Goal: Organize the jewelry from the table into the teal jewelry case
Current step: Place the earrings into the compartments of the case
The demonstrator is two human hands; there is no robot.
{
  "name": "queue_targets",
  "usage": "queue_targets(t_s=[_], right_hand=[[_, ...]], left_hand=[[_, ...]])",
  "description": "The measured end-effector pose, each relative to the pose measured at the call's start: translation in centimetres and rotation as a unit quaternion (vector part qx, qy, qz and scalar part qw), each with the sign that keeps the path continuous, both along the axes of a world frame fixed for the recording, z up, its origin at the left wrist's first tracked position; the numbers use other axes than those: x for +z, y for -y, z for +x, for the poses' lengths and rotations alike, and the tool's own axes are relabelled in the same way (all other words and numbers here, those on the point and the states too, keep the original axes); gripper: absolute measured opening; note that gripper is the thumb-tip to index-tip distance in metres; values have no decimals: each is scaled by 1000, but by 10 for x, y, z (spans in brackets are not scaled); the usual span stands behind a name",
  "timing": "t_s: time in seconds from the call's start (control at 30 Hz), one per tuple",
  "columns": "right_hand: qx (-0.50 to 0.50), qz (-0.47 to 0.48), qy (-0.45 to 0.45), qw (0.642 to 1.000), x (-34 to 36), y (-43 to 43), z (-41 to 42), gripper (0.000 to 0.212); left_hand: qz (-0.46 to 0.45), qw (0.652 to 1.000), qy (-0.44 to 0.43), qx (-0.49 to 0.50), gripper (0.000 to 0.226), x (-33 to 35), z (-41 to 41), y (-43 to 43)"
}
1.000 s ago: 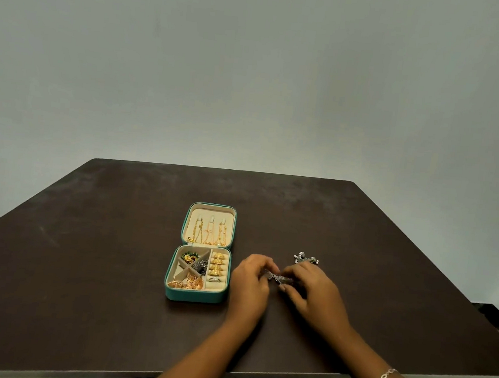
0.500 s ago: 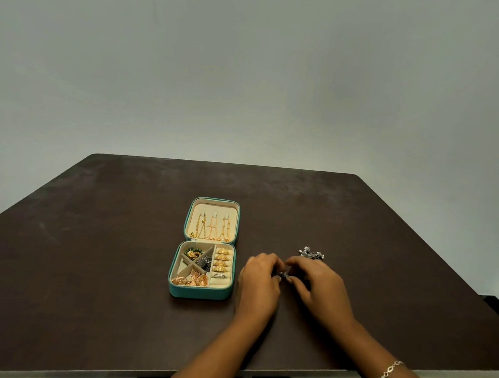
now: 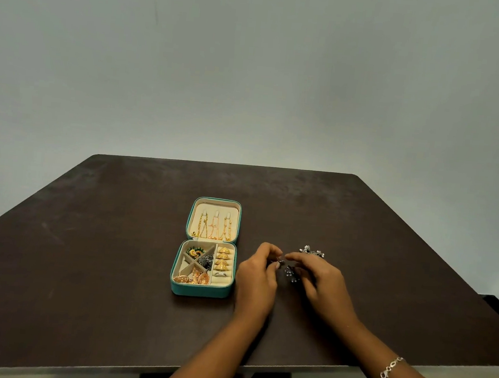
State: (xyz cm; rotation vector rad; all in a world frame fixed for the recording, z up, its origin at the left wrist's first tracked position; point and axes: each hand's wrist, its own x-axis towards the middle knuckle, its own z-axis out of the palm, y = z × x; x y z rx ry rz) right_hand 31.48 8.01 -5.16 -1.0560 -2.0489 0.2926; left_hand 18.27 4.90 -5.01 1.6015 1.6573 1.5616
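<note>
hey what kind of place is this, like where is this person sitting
Probably a plain indoor room, maybe at home, though nothing marks it for certain. A dark brown table stands against a bare grey-green wall, and the only furnishings in view are an open teal jewelry case and loose silver jewelry.

The table (image 3: 99, 250) is dark brown and matt, faintly mottled and scuffed. The teal jewelry case (image 3: 200, 290) has a soft, leather-like skin and a cream, velvety lining. Inside lie gold rings (image 3: 223, 261) — bright, polished metal — and coppery earrings (image 3: 194, 278). A silvery metal bracelet (image 3: 387, 369) glints on the right wrist
</note>
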Motion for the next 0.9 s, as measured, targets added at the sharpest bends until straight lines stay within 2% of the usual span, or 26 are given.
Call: queue_targets(t_s=[0.27,0.5,0.57,0.8,0.9], right_hand=[[22,11,14,1000,1,1,0,37],[20,40,69,997,-3,2,-1,45],[26,46,73,996,-4,2,-1,46],[18,-36,-67,997,2,1,2,24],[23,-108,-125,986,5,4,3,28]], left_hand=[[-4,997,72,-28,33,0,-3,0],[-19,994,101,-38,37,2,-5,0],[-18,995,90,-31,31,1,-6,-1],[-12,998,44,-33,23,0,-6,-3],[1,999,37,-28,24,1,-6,-2]])
